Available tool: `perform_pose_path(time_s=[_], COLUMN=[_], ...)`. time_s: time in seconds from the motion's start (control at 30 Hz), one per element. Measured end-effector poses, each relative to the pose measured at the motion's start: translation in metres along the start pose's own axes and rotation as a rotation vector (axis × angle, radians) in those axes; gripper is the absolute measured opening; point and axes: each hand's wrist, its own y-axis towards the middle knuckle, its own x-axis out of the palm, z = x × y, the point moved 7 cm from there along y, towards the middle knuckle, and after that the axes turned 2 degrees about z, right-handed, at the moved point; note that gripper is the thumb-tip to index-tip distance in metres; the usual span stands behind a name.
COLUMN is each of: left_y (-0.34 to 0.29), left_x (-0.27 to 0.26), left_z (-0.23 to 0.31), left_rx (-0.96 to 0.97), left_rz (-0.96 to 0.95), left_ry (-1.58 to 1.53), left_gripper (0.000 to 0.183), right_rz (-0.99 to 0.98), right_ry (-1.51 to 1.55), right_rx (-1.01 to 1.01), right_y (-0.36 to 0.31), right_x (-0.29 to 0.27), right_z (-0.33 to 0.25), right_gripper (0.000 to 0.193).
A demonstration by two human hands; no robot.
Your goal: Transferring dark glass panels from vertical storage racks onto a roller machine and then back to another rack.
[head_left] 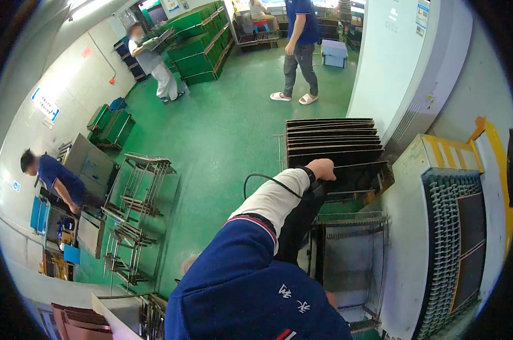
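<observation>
My left arm, in a blue sleeve over a white undersleeve, reaches forward across the middle. A black band with a thin cable circles its wrist. My left hand (pixel 323 168) is closed at the upper left corner of a dark flat panel (pixel 355 177), the nearest in a rack; its fingertips are partly hidden. Behind it, several similar thin panels (pixel 333 139) stand on edge in a row. Of my right hand (pixel 331 299), only a sliver of skin shows beside my shirt, near an empty-looking metal rack frame (pixel 353 220); its fingers are hidden.
To the right stands a machine with a roller conveyor (pixel 443 243) carrying dark panels (pixel 471 224). Metal rack frames (pixel 134 209) stand on the left. Green bins (pixel 194 48) are stacked at the back. Co-workers (pixel 69 178) stand left and farther back (pixel 300 48).
</observation>
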Motion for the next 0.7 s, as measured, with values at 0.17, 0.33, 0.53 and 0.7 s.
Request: perform_pose_path(time_s=[0.17, 0.33, 0.53, 0.7], left_y=[-0.006, -0.006, -0.007, 0.0], left_x=[-0.004, -0.009, -0.011, -0.007], left_z=[0.004, 0.011, 0.012, 0.013], left_rx=[-0.014, 0.003, 0.012, 0.032], left_rz=[-0.001, -0.023, -0.008, 0.003], left_ry=[-0.048, -0.023, -0.018, -0.03], left_gripper=[0.034, 0.033, 0.037, 0.04], right_rz=[0.098, 0.067, 0.105, 0.091], right_ry=[0.302, 0.213, 0.162, 0.156], right_rx=[0.029, 0.062, 0.068, 0.072], right_y=[-0.068, -0.082, -0.101, -0.116], right_x=[-0.171, -0.199, -0.22, -0.233], right_z=[-0.134, -0.149, -0.152, -0.15], right_gripper=[0.026, 0.025, 0.023, 0.023])
